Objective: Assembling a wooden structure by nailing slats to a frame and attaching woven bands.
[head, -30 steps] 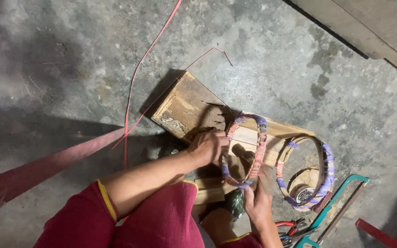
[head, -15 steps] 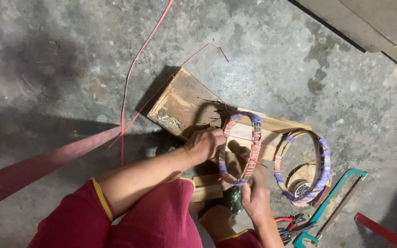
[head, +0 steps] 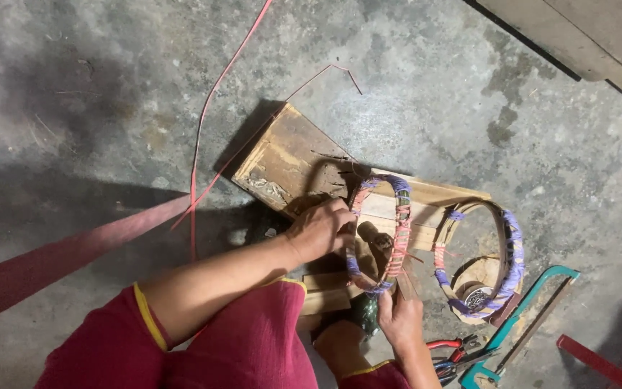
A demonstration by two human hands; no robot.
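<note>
Pink and purple strip binds the wrapped ring [head: 379, 234], standing upright on the wooden block [head: 289, 155] on the floor. Left hand [head: 319, 229] grips its left rim, right hand [head: 399, 317] pinches its lower edge. Keeping the ring steady and each turn snug should help.

Floor-level craft workshop: bare concrete floor [head: 469, 94], wooden boards [head: 289, 155], hacksaw [head: 523, 320], pliers [head: 455, 353].

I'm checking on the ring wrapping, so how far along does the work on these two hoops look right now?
Looks midway. The second ring, lying on the wooden boards, is largely wrapped in purple with red patches. In hand: the left hand grips the near ring and the right hand holds its lower edge. Left: that ring shows red and purple sections, and a long red strip trails loose on the concrete floor.
</note>
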